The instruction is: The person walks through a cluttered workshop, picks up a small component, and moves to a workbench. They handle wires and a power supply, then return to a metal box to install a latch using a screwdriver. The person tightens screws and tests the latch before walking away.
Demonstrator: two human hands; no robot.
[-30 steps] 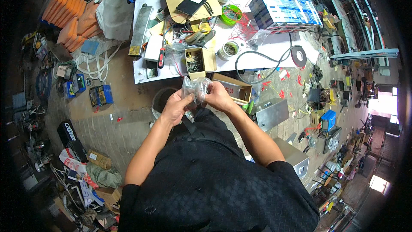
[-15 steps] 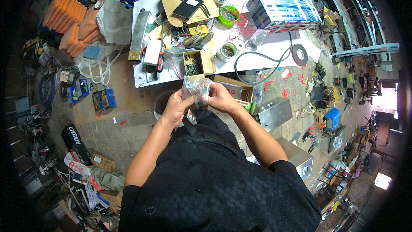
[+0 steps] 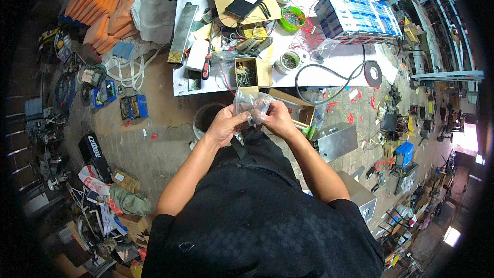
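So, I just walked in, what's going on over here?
A person is standing at a cluttered white table, holding a crumpled clear plastic bag between the left hand and the right hand. What is inside the bag is hard to make out. Just beyond it on the table is an open cardboard box with small metal fasteners in it. A red-handled tool lies to the left of that box.
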